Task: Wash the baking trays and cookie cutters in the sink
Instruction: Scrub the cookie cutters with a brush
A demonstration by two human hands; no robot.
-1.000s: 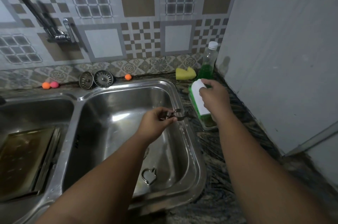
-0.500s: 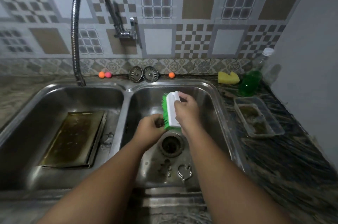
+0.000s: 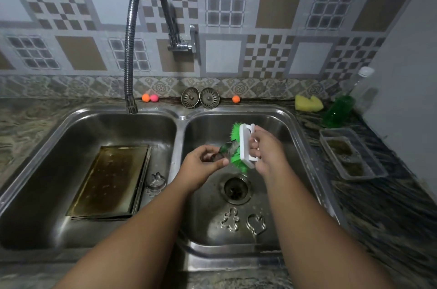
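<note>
Brush (image 3: 244, 144) gripped in right hand (image 3: 266, 150) meets cookie cutter (image 3: 221, 154) pinched in left hand (image 3: 202, 167); slick metal could slip, dropping toward the drain (image 3: 236, 189) at 6 o'clock.

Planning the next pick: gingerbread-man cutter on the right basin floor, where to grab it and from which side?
Pinch the gingerbread-man cutter across its narrow waist, coming straight down from above. It lies flat on the right basin floor, so only its thin upright wall offers a hold. The mitten-shaped cutter lies close on its right, so a sideways approach would likely be crowded.
</note>
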